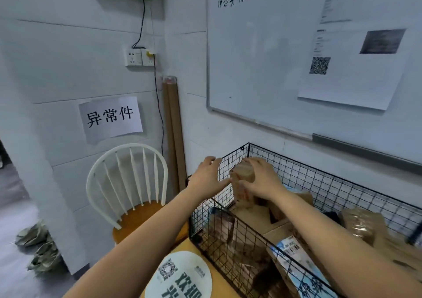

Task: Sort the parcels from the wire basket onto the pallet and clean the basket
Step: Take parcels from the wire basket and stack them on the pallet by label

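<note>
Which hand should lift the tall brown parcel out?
Probably right: the right hand grips the tall brown parcel in the wire basket; the left hand is open, holding nothing.

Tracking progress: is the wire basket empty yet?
Not empty: brown parcels and a blue-printed bag lie inside the wire basket, and the right hand grips a tall parcel in its far corner.

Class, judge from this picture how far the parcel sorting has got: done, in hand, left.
Done: nothing visible; no pallet in view. In hand: the right hand grips a tall taped parcel in the wire basket, left hand open alongside. Left: other parcels inside, then cleaning.
</note>
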